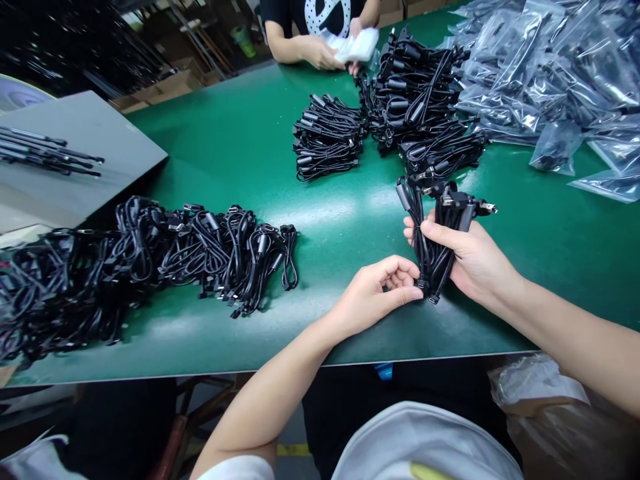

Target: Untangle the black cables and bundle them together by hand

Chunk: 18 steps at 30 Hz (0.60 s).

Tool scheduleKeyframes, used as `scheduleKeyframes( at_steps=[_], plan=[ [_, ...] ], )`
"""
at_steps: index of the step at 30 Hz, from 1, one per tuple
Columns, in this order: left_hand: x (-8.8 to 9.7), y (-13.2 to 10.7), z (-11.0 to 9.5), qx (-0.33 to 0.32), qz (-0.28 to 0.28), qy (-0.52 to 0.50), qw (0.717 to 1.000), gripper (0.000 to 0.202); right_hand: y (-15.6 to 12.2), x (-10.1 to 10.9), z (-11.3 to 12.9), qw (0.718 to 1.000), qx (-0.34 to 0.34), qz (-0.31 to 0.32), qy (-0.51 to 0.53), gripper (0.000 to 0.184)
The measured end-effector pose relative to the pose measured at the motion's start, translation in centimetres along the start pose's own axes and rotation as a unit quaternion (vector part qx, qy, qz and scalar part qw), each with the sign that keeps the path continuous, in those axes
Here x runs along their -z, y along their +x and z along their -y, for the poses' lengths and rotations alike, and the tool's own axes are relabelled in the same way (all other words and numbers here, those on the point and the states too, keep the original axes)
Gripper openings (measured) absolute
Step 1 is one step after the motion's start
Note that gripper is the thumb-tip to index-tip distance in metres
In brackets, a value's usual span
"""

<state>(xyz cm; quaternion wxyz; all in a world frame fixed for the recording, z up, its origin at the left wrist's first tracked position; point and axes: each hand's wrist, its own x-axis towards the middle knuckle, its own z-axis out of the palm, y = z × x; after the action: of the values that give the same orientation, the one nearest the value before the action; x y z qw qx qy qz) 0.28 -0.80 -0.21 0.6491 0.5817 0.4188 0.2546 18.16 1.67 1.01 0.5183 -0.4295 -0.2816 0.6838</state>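
My right hand (467,250) is wrapped round a bunch of coiled black cables (443,220), thumb across the front. Metal-tipped connectors stick out at the bunch's top and bottom. At the lower end, my left hand (383,290) is closed, its thumb and fingertips pinching a connector at the bottom of the same bunch. The cables are held just above the green table (330,247). Beyond them lies a large heap of tied black cables (410,93), with a neater stack of cables (330,137) to its left.
Across the table a person's hands (325,53) hold clear plastic bags (355,45). Filled clear bags (540,73) are piled at the far right. A long row of black cables (200,253) lies at left, near a grey box (90,147) with black rod-like items on top.
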Motion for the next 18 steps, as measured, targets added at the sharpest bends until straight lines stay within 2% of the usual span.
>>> scheduleKeyframes(
  at_steps=[7,18],
  plan=[
    [-0.06,0.15,0.15,0.002,0.010,0.020,1.000,0.028,-0.25,-0.09,-0.33,0.999,-0.019,-0.032,0.003,0.020],
    [0.03,0.12,0.40,0.000,0.023,0.012,1.000,0.023,-0.17,-0.06,-0.25,0.999,-0.037,-0.029,0.026,0.020]
  ],
)
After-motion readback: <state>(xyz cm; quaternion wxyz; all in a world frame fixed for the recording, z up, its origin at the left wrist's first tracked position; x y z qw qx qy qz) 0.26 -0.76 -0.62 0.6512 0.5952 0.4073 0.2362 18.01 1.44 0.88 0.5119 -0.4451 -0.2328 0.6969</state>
